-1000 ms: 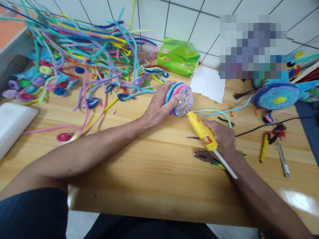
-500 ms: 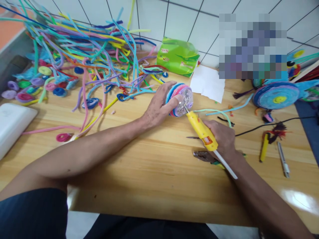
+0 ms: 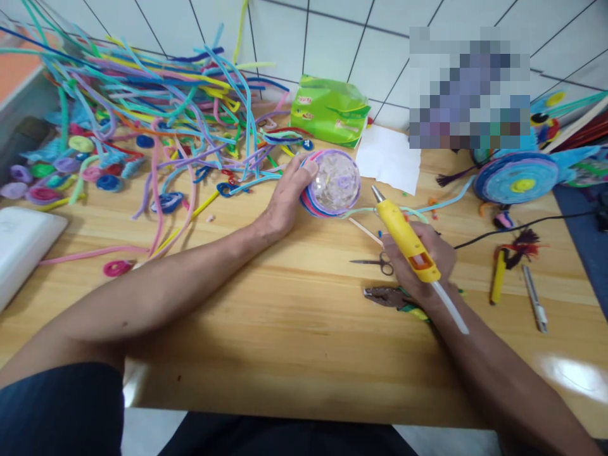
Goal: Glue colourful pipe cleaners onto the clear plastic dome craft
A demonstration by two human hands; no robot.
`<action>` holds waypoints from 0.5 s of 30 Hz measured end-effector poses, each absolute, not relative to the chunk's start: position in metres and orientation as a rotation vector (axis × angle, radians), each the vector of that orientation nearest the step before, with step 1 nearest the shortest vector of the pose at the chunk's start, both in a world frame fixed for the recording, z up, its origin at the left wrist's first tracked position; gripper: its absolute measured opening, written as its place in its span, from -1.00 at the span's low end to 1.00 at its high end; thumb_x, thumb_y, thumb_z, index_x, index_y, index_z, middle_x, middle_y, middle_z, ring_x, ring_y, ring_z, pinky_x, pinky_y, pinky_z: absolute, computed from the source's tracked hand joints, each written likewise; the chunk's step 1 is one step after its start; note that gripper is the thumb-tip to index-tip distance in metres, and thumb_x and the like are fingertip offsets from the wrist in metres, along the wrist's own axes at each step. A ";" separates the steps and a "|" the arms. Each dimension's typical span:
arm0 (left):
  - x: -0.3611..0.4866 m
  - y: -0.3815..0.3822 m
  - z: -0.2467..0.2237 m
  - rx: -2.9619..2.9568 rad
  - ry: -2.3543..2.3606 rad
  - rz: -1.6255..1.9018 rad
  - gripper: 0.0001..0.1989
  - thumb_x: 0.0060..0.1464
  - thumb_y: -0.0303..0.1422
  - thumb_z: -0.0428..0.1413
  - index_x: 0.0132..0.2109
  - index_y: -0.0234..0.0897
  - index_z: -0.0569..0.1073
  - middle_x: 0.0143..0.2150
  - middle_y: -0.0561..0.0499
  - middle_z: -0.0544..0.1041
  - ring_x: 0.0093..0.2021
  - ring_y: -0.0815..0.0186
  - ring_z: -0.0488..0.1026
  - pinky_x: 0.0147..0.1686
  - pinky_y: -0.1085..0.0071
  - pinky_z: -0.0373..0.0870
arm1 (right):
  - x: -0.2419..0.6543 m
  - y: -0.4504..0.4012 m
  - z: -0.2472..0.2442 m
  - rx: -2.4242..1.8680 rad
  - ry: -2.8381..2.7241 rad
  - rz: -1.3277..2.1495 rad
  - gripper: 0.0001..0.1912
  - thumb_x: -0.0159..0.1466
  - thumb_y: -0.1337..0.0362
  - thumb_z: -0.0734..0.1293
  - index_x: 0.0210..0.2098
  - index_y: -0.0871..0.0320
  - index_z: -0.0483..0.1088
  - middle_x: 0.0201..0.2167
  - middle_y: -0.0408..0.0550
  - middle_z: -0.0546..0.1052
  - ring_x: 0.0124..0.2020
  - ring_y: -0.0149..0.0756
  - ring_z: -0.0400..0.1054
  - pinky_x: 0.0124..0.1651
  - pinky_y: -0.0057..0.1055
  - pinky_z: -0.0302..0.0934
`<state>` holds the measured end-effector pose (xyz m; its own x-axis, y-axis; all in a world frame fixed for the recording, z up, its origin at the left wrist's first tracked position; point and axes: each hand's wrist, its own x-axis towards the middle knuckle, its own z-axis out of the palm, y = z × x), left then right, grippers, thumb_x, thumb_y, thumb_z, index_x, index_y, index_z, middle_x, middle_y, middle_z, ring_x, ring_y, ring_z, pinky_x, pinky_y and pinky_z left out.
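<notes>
My left hand (image 3: 287, 196) grips the rim of a round coiled pipe-cleaner piece (image 3: 336, 182), thumb on top. Its upturned face is covered with clear, glossy glue inside a purple edge, and pink and blue layers show at its side. My right hand (image 3: 422, 256) is wrapped round a yellow hot glue gun (image 3: 403, 237). A white glue stick (image 3: 451, 308) sticks out of the gun's back end. The metal nozzle points up and left, a little apart from the round piece. A pale green pipe cleaner (image 3: 358, 211) runs between the piece and the gun.
Small scissors (image 3: 386, 263) and pliers (image 3: 387, 296) lie left of my right wrist. Many pipe cleaners (image 3: 166, 88) are heaped at back left. A green packet (image 3: 327, 113) and white paper (image 3: 389, 159) lie behind. At right are a blue coiled figure (image 3: 517, 178), a yellow cutter (image 3: 498, 277) and a silver one (image 3: 535, 299).
My right hand has drawn the glue gun away from the round piece, to the right. My left hand has tilted the piece so its glued face shows more, and its thumb has moved to the edge.
</notes>
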<state>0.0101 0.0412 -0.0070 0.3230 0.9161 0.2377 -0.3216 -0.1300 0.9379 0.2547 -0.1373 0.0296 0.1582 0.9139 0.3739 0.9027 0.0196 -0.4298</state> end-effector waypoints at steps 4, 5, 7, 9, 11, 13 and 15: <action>0.013 0.039 0.002 1.083 0.561 1.168 -0.35 0.23 0.34 0.31 0.04 -0.14 0.58 0.19 -0.15 0.69 0.48 -0.15 0.52 0.59 -0.06 0.41 | 0.256 -0.138 0.033 -1.876 -1.863 0.072 -0.70 0.49 0.05 0.39 -0.02 0.06 0.71 -0.20 0.06 0.76 -0.17 -0.01 0.69 -0.15 -0.23 0.43; 0.013 0.038 0.003 1.069 0.553 1.171 -0.36 0.22 0.33 0.32 0.03 -0.15 0.58 0.19 -0.16 0.70 0.48 -0.16 0.53 0.58 -0.06 0.42 | 0.256 -0.137 0.032 -1.871 -1.877 0.080 -0.69 0.49 0.05 0.38 -0.01 0.06 0.71 -0.21 0.06 0.76 -0.18 -0.02 0.69 -0.15 -0.24 0.42; 0.012 0.038 0.003 1.089 0.548 1.172 -0.35 0.24 0.33 0.30 0.07 -0.14 0.57 0.20 -0.16 0.70 0.48 -0.16 0.53 0.56 -0.08 0.45 | 0.259 -0.134 0.027 -1.828 -1.883 0.062 -0.66 0.48 0.01 0.38 0.00 0.06 0.71 -0.23 0.06 0.76 -0.22 -0.03 0.69 -0.18 -0.24 0.41; 0.011 0.041 0.000 1.169 0.551 1.160 -0.31 0.26 0.37 0.24 0.11 -0.12 0.56 0.22 -0.15 0.70 0.48 -0.16 0.53 0.54 -0.10 0.48 | 0.261 -0.131 0.020 -1.726 -1.891 0.009 -0.65 0.48 -0.02 0.38 0.00 0.05 0.70 -0.27 0.04 0.76 -0.27 -0.03 0.68 -0.21 -0.24 0.41; 0.009 0.045 -0.006 1.284 0.559 1.130 -0.30 0.29 0.41 0.17 0.13 -0.10 0.55 0.25 -0.14 0.69 0.49 -0.17 0.53 0.52 -0.12 0.51 | 0.263 -0.129 0.015 -1.626 -1.906 -0.039 -0.65 0.49 -0.03 0.38 0.01 0.04 0.69 -0.30 0.02 0.75 -0.30 -0.03 0.68 -0.23 -0.23 0.43; 0.007 0.047 -0.011 1.382 0.567 1.100 -0.30 0.35 0.42 0.09 0.16 -0.08 0.53 0.27 -0.12 0.68 0.50 -0.17 0.52 0.52 -0.14 0.52 | 0.264 -0.128 0.013 -1.618 -1.911 -0.063 -0.63 0.52 -0.05 0.36 0.04 0.03 0.68 -0.30 0.03 0.74 -0.29 -0.02 0.69 -0.22 -0.21 0.46; 0.007 0.048 -0.013 1.417 0.570 1.098 -0.30 0.38 0.41 0.04 0.17 -0.07 0.53 0.29 -0.10 0.68 0.50 -0.17 0.52 0.52 -0.16 0.52 | 0.264 -0.128 0.012 -1.657 -1.910 -0.081 -0.60 0.54 -0.09 0.32 0.04 0.01 0.68 -0.30 0.03 0.75 -0.30 -0.02 0.68 -0.21 -0.19 0.48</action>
